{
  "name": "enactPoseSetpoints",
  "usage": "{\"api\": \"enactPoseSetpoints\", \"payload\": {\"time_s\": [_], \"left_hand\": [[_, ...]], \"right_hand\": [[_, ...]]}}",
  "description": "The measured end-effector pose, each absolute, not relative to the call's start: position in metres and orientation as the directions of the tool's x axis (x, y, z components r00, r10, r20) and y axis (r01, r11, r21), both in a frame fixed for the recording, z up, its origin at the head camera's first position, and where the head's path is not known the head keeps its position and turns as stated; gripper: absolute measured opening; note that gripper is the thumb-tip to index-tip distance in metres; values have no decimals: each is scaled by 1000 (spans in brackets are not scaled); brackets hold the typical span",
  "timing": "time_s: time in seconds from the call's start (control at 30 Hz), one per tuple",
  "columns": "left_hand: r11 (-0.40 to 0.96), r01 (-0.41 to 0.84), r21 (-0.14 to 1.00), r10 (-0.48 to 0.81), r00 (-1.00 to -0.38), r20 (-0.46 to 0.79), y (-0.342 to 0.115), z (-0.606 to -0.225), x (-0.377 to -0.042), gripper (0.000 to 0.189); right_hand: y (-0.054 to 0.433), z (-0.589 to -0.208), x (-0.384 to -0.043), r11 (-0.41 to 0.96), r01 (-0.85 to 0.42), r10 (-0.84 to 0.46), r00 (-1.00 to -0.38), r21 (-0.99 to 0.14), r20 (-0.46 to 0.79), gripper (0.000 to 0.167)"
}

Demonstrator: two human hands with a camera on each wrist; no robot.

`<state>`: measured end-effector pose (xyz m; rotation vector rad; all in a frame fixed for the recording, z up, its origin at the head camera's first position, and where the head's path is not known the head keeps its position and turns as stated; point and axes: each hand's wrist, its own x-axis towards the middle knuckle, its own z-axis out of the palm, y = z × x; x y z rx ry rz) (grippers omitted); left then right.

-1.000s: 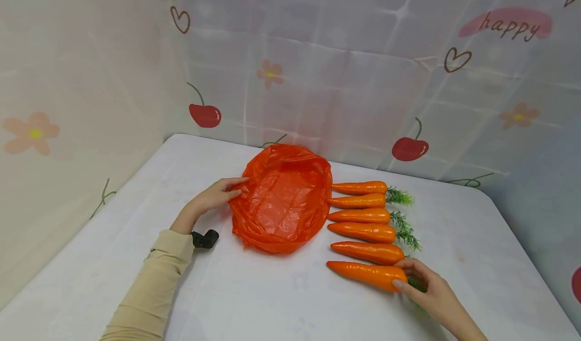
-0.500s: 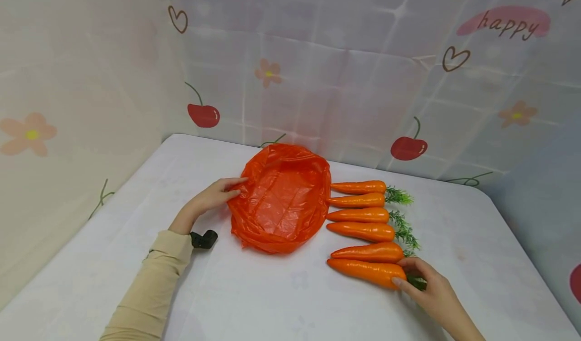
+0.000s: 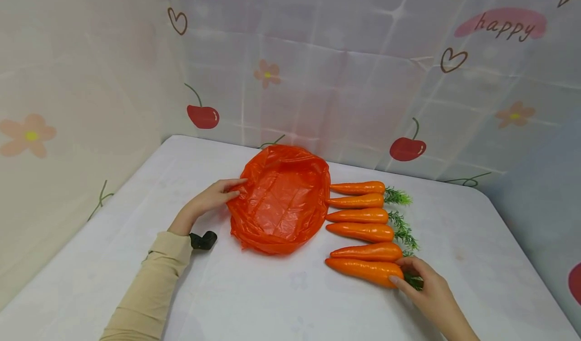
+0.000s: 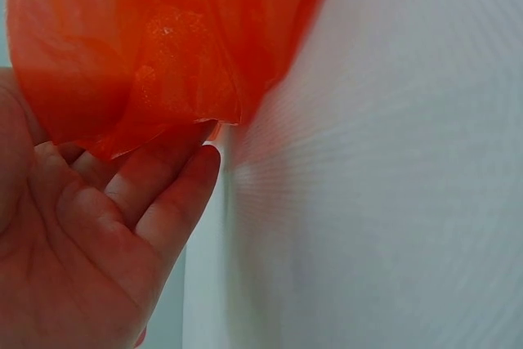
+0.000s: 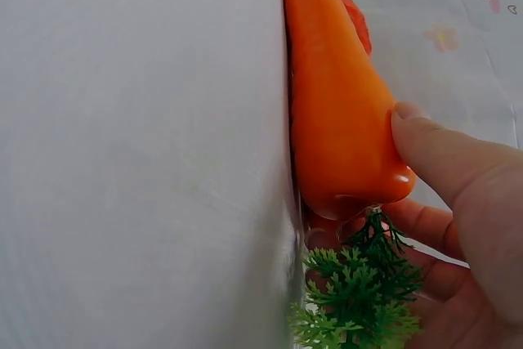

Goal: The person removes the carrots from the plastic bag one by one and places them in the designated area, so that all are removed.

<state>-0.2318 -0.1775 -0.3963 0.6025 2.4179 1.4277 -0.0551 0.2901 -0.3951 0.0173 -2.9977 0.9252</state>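
A red-orange plastic bag (image 3: pixel 281 205) lies on the table with its mouth spread wide. At its left rim my left hand (image 3: pixel 215 193) holds the edge, with film draped over the fingers (image 4: pixel 167 181) in the left wrist view; the thumb's grip is mostly hidden. My right hand (image 3: pixel 426 288) pinches the leafy end of the nearest carrot (image 3: pixel 365 271) between thumb and fingers. In the right wrist view that carrot (image 5: pixel 339 104) lies on the table, green leaves (image 5: pixel 359 284) below my thumb. Beside it lies a second carrot (image 3: pixel 366 251), almost touching.
Several more carrots (image 3: pixel 360 216) lie in a row beyond, tips toward the bag, leaves (image 3: pixel 401 227) to the right. A small black object (image 3: pixel 204 240) is by my left wrist. White cloth covers the table (image 3: pixel 263 300); a printed curtain (image 3: pixel 317 94) stands behind it.
The nearest carrot has shifted slightly away from me in my right hand, against its neighbour, whose tip has swung toward me. My left hand and the bag stay in place.
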Motion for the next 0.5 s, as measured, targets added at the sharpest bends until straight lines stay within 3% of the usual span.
{"api": "enactPoseSetpoints", "payload": {"time_s": [0.5], "left_hand": [[457,204,866,458,-889,-32,-177,-396,-233,45]], "right_hand": [[288,-387,-48,909,-133,-64,-981,-396,183,38]]}}
